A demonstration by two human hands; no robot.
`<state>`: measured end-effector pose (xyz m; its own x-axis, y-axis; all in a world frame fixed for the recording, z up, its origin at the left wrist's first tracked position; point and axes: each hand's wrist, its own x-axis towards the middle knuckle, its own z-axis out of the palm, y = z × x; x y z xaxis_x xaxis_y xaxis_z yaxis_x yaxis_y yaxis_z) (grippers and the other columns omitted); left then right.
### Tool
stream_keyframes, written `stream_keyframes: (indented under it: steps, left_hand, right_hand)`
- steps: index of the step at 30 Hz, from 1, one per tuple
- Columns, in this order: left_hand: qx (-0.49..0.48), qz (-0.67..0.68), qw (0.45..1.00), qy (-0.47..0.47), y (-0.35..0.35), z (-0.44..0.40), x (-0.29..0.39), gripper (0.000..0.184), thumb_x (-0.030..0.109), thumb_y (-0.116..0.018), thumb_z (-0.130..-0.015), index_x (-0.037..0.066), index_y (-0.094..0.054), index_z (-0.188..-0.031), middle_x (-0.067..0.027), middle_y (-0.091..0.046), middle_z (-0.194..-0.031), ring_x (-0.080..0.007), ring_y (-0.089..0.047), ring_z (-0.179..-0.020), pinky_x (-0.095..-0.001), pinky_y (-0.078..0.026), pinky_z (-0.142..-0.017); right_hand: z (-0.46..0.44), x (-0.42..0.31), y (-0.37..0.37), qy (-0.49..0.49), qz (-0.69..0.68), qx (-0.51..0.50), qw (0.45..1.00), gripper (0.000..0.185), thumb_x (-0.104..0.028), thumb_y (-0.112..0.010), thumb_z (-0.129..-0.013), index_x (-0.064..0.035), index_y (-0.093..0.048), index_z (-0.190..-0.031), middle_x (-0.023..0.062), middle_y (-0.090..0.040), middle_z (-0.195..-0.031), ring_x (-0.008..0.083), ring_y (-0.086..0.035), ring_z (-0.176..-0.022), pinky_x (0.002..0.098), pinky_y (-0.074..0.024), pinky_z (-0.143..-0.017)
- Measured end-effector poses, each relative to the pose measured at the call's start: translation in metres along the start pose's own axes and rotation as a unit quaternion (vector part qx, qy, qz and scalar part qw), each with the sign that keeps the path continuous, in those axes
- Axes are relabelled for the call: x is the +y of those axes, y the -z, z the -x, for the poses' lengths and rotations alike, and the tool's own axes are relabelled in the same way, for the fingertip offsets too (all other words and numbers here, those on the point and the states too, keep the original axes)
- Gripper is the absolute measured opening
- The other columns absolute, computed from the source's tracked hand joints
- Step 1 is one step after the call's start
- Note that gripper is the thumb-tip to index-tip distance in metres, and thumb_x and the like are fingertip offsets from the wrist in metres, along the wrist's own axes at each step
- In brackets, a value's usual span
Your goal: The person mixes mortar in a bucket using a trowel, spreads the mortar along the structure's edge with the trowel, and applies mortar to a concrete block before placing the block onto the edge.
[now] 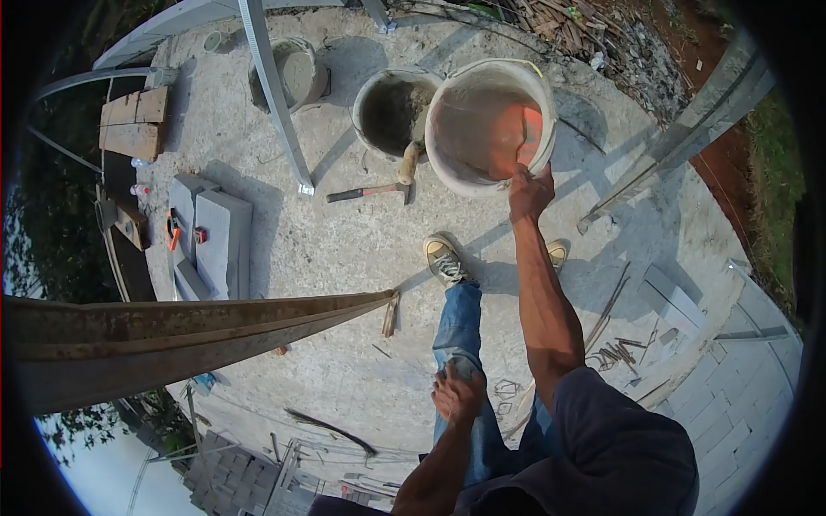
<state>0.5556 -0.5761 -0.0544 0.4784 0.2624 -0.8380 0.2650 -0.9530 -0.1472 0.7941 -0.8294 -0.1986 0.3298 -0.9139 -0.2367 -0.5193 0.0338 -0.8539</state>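
My right hand (531, 191) is closed on the near rim of a large pale bucket (456, 176). An orange-red patch shows inside the bucket, and I cannot make out what causes it. Just left of it stands a second bucket (363, 129) with dark grey contents. My left hand (459, 393) lies on my left knee, fingers outstretched and holding nothing. On the floor by the buckets, a hammer (370, 193) with a red and black handle rests near a rubber mallet (410, 163).
A third bucket (297, 76) stands behind a metal post (280, 103). Grey blocks (222, 236) at the left carry orange-and-black tools. A rusty beam (215, 335) juts in from the left. Wood scraps (615, 354) lie at the right, near a slanted post (671, 146).
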Motion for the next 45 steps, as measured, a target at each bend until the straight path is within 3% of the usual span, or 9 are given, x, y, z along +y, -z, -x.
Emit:
stream_keyframes:
  steps: [1, 3, 6, 11, 37, 40, 43, 45]
  left_hand:
    - [-0.004, 0.002, 1.0, 0.0, 0.002, 0.0, 0.001, 0.061, 0.039, -0.063, -0.077, 0.01, -0.054, -0.13, -0.0187, -0.058, -0.118, -0.0352, -0.056, -0.112, -0.0433, -0.044, -0.096]
    - [-0.008, 0.008, 1.0, 0.0, 0.005, -0.001, 0.002, 0.061, 0.039, -0.063, -0.077, 0.01, -0.054, -0.13, -0.0187, -0.057, -0.119, -0.0353, -0.056, -0.112, -0.0434, -0.043, -0.097]
    - [-0.012, 0.01, 1.0, -0.002, 0.005, -0.002, -0.001, 0.061, 0.04, -0.063, -0.077, 0.01, -0.054, -0.13, -0.0187, -0.057, -0.12, -0.0351, -0.055, -0.113, -0.0434, -0.043, -0.097]
    - [-0.01, 0.019, 1.0, -0.009, 0.005, -0.007, -0.005, 0.063, 0.044, -0.061, -0.077, 0.011, -0.052, -0.131, -0.0189, -0.056, -0.122, -0.0357, -0.054, -0.111, -0.0453, -0.042, -0.095]
    - [-0.036, 0.006, 0.999, -0.016, 0.021, -0.018, -0.001, 0.062, 0.04, -0.063, -0.077, 0.011, -0.052, -0.131, -0.0192, -0.057, -0.118, -0.0363, -0.055, -0.11, -0.0453, -0.044, -0.094]
    - [-0.037, 0.01, 0.999, -0.017, 0.022, -0.019, -0.002, 0.063, 0.04, -0.063, -0.077, 0.011, -0.053, -0.131, -0.0196, -0.057, -0.119, -0.0368, -0.056, -0.11, -0.0456, -0.044, -0.095]
    - [-0.042, 0.025, 0.999, -0.021, 0.028, -0.019, -0.001, 0.063, 0.041, -0.064, -0.076, 0.01, -0.053, -0.13, -0.0201, -0.058, -0.118, -0.0376, -0.057, -0.109, -0.0453, -0.045, -0.094]
    - [-0.045, 0.027, 0.998, -0.02, 0.03, -0.021, -0.003, 0.063, 0.041, -0.064, -0.076, 0.009, -0.054, -0.13, -0.0203, -0.058, -0.117, -0.038, -0.057, -0.108, -0.0455, -0.045, -0.094]
  right_hand:
    - [0.001, -0.004, -0.002, -0.002, 0.002, 0.0, 1.0, 0.038, -0.007, -0.06, -0.079, 0.0022, -0.059, -0.115, 0.0094, -0.066, -0.103, 0.0177, -0.06, -0.089, 0.0286, -0.0464, -0.08]
    - [0.0, -0.005, -0.008, 0.018, 0.033, 0.024, 0.999, 0.042, -0.028, -0.066, -0.082, 0.0024, -0.06, -0.111, 0.0224, -0.068, -0.099, 0.0374, -0.066, -0.095, 0.0431, -0.05, -0.081]
    - [-0.004, 0.002, -0.012, 0.061, -0.002, 0.04, 0.997, 0.04, -0.023, -0.067, -0.081, 0.0028, -0.059, -0.111, 0.0234, -0.068, -0.098, 0.0386, -0.067, -0.093, 0.0435, -0.0508, -0.08]
    - [-0.013, 0.014, -0.01, 0.051, -0.024, 0.024, 0.998, 0.04, -0.017, -0.067, -0.079, 0.0032, -0.058, -0.113, 0.025, -0.067, -0.099, 0.0403, -0.066, -0.093, 0.0443, -0.0513, -0.08]
    - [-0.01, 0.03, -0.012, 0.087, 0.02, 0.048, 0.995, 0.041, -0.015, -0.062, -0.076, 0.0043, -0.057, -0.112, 0.0257, -0.067, -0.095, 0.0427, -0.066, -0.09, 0.0457, -0.0512, -0.078]
    - [-0.004, 0.011, -0.008, 0.067, -0.006, 0.034, 0.997, 0.041, -0.015, -0.063, -0.076, 0.0045, -0.057, -0.112, 0.0253, -0.067, -0.1, 0.0412, -0.066, -0.094, 0.0446, -0.0506, -0.081]
    - [0.003, 0.007, 0.0, 0.032, 0.077, 0.062, 0.995, 0.043, -0.016, -0.064, -0.076, 0.0033, -0.057, -0.114, 0.0238, -0.066, -0.103, 0.039, -0.065, -0.094, 0.0425, -0.0499, -0.082]
    - [0.0, 0.031, 0.009, -0.009, -0.038, 0.056, 0.998, 0.043, -0.016, -0.063, -0.079, 0.0015, -0.057, -0.117, 0.0198, -0.066, -0.107, 0.0332, -0.065, -0.093, 0.0393, -0.0494, -0.082]
